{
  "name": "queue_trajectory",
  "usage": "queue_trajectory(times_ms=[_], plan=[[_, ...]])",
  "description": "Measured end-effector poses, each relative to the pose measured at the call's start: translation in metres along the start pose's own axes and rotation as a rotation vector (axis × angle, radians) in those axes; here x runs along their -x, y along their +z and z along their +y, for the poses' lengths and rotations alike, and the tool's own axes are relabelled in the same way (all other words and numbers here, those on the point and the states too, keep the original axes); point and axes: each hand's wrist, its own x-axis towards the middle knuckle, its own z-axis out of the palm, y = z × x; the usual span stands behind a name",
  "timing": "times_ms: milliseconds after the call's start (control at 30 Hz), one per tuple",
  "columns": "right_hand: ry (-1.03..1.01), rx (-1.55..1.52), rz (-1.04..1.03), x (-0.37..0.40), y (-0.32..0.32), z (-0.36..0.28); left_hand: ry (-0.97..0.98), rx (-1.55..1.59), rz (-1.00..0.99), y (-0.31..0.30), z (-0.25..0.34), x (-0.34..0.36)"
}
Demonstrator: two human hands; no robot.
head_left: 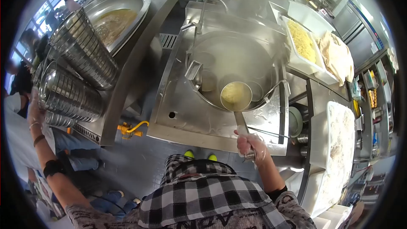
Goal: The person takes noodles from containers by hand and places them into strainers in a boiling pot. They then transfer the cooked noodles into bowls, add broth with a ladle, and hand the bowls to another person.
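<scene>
My right hand [253, 147], in a clear glove, is closed round the metal handle of a noodle strainer [236, 118]. Yellow noodles [233, 93] lie in its round basket, over the near rim of a large steaming pot [202, 94]. Out at the far left, my gloved left hand [34, 109] is at the end of a tilted stack of metal bowls [70, 92]. Its fingers appear to grip the end bowl's rim, though they are partly hidden. Behind it leans a second, taller bowl stack [85, 48].
Left of the pot, a wide metal basin [142, 10] holds brownish liquid. A tap [207, 0] arches behind the pot. To the right are a white tub of yellow noodles [302, 42], a cloth [338, 57] and a long white tray [321, 144]. A person [21, 131] stands beyond the bowls.
</scene>
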Motion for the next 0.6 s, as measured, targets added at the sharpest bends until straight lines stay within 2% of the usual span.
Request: queue_trajectory(times_ms=[33, 67, 100, 133, 200, 233, 267, 333, 400, 467, 533, 600], plan=[[0.144, -0.182, 0.048, 0.008, 0.009, -0.004, -0.055, -0.312, -0.160, -0.033, -0.017, -0.045], [0.289, -0.366, 0.095, 0.013, 0.015, -0.005, 0.002, -0.353, -0.192, -0.051, -0.029, -0.068], [0.270, -0.182, 0.163, 0.010, 0.010, 0.008, 0.071, -0.328, -0.195, -0.058, -0.036, -0.080], [0.272, -0.190, 0.165, 0.008, 0.006, 0.012, 0.119, -0.288, -0.197, -0.065, -0.040, -0.094], [0.307, -0.012, 0.194, 0.005, 0.010, 0.001, 0.182, -0.230, -0.209, -0.075, -0.043, -0.113], [0.299, -0.451, 0.137, 0.012, 0.018, -0.016, 0.201, -0.197, -0.221, -0.082, -0.044, -0.122], [0.298, -0.459, 0.134, 0.014, 0.015, -0.012, 0.224, -0.155, -0.235, -0.088, -0.042, -0.128], [0.283, -0.010, 0.191, 0.017, 0.005, -0.004, 0.252, -0.039, -0.284, -0.097, -0.039, -0.130], [0.230, 0.078, 0.192, 0.018, 0.000, 0.013, 0.271, 0.023, -0.323, -0.102, -0.040, -0.119], [0.330, -0.008, 0.236, 0.014, -0.009, 0.023, 0.174, 0.225, -0.375, -0.075, -0.021, -0.043], [0.321, -0.104, 0.164, 0.021, -0.011, 0.005, 0.206, 0.447, -0.406, -0.012, -0.020, 0.071], [0.311, -0.204, 0.092, 0.024, -0.006, -0.002, 0.170, 0.387, -0.615, 0.004, -0.069, 0.122]])
